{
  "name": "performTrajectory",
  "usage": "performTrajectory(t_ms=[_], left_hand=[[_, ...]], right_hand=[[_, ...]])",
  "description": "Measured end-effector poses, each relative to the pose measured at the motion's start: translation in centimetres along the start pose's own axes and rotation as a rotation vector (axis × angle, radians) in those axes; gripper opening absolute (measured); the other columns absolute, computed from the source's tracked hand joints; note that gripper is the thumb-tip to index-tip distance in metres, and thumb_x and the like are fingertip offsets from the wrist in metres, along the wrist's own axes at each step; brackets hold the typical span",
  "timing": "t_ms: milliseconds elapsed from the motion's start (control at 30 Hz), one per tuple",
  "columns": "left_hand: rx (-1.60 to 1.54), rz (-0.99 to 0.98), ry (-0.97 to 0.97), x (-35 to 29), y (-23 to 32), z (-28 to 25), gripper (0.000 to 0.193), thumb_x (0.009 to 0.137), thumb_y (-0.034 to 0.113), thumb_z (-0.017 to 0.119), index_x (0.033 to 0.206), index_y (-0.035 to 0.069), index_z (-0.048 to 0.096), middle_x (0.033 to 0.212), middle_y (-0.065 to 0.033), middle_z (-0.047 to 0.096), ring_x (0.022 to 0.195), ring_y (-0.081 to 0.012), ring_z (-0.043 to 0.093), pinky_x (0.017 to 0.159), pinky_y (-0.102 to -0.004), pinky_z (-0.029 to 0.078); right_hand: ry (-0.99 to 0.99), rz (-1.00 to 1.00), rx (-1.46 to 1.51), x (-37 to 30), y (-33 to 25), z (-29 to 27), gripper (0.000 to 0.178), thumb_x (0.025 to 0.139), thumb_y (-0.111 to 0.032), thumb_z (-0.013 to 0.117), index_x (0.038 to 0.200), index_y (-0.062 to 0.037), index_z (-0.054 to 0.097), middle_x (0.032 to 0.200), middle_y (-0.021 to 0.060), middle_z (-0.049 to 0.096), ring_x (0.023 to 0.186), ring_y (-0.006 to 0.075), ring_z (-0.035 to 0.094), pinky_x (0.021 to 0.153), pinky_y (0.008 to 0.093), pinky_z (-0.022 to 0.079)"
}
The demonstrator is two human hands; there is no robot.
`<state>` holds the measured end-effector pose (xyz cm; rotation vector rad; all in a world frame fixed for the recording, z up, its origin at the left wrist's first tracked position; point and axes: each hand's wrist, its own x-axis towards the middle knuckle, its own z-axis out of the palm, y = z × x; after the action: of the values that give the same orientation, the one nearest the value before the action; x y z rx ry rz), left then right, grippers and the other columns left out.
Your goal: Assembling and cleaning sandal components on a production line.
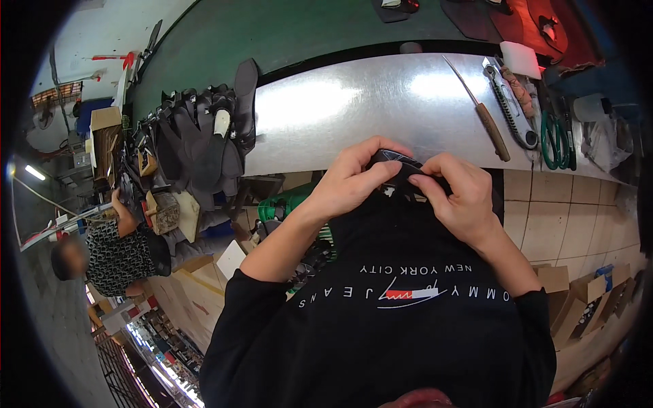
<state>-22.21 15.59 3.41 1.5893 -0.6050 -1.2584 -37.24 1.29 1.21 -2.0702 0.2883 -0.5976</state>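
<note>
Just in front of my chest, at the near edge of the metal tabletop [306,136], I hold a small black sandal part [401,163] between both hands. My left hand [350,178] is closed on its left side, with the thumb pressed on top. My right hand [461,194] pinches its right side between thumb and bent forefinger. Fingers and my black shirt hide much of the part, so its full shape does not show.
Several black sandal soles with straps [204,136] are piled at the left. An awl [486,126], a utility knife [510,102] and green-handled scissors [554,139] lie at the right. A green conveyor belt [306,30] runs beyond. Another person [119,251] works far left; cardboard boxes [578,299] stand lower right.
</note>
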Motion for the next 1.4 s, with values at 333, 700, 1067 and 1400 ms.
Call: performTrajectory(t_ms=[333, 700, 1067, 1400], left_hand=[[-0.037, 0.002, 0.064, 1.7, 0.5, -0.1, 0.016, 0.091, 0.012, 0.06, 0.099, -0.001, 0.063, 0.084, -0.0007, 0.064, 0.075, -0.0056, 0.055, 0.066, -0.0212, 0.044], [0.601, 0.412, 0.656, 22.8, 4.1, -9.3, 0.053, 0.082, 0.044, 0.07, 0.118, 0.005, 0.065, 0.109, -0.0172, 0.066, 0.1, -0.029, 0.063, 0.084, -0.0366, 0.05], [0.809, 0.243, 0.962, 30.1, 5.9, -5.1, 0.067, 0.075, 0.045, 0.076, 0.128, 0.011, 0.055, 0.122, -0.0195, 0.052, 0.112, -0.0363, 0.052, 0.093, -0.0443, 0.043], [0.07, 0.638, 0.861, 28.1, 4.0, -7.8, 0.021, 0.068, 0.011, 0.077, 0.089, 0.007, 0.075, 0.115, -0.0125, 0.057, 0.106, -0.023, 0.057, 0.088, -0.0341, 0.049]], right_hand=[[-0.04, 0.265, 0.34, 1.2, 0.9, 0.2, 0.011, 0.081, -0.006, 0.072, 0.085, -0.0003, 0.064, 0.069, 0.0082, 0.065, 0.061, 0.0127, 0.062, 0.054, 0.0261, 0.045], [0.041, 0.448, 0.251, 6.6, 7.1, 1.3, 0.014, 0.085, -0.013, 0.069, 0.086, -0.0015, 0.061, 0.064, 0.0039, 0.061, 0.056, 0.0113, 0.056, 0.053, 0.0269, 0.043], [0.271, 0.035, -0.228, 7.7, 9.2, 2.5, 0.032, 0.081, -0.009, 0.069, 0.111, -0.0041, 0.062, 0.087, 0.011, 0.059, 0.079, 0.0308, 0.059, 0.068, 0.0393, 0.048], [0.368, -0.057, -0.254, 8.0, 6.5, 1.0, 0.028, 0.077, -0.005, 0.07, 0.105, -0.0045, 0.064, 0.095, 0.0112, 0.061, 0.088, 0.0302, 0.058, 0.077, 0.0413, 0.048]])
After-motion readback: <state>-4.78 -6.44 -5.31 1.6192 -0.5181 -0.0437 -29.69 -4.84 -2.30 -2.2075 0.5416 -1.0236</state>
